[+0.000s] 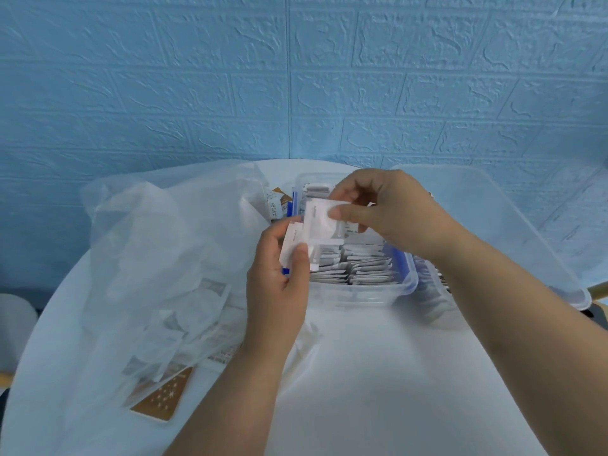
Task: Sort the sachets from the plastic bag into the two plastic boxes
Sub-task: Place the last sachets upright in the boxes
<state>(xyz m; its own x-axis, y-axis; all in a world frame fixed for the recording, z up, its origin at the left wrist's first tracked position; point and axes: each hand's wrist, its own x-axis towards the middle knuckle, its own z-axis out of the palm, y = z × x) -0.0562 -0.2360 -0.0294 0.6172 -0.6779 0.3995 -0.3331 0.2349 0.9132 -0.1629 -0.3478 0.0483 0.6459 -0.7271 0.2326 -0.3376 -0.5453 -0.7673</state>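
Observation:
My left hand (279, 284) pinches a small stack of white sachets (291, 245) over the front left corner of a clear plastic box (378, 291) packed with upright white sachets. My right hand (391, 212) pinches one white sachet (320, 220) above that box, its lower edge overlapping the stack. A second clear box (279, 202) behind holds brown-and-white sachets and is mostly hidden. The translucent plastic bag (158, 258) lies crumpled on the left, with more white sachets showing through it and a brown star-printed sachet (163, 396) at its front.
All of this sits on a round white table (394, 373) against a blue brick-pattern wall. A clear lid (493, 222) lies at the right, partly over the table's edge. More sachets show under my right forearm beside the box.

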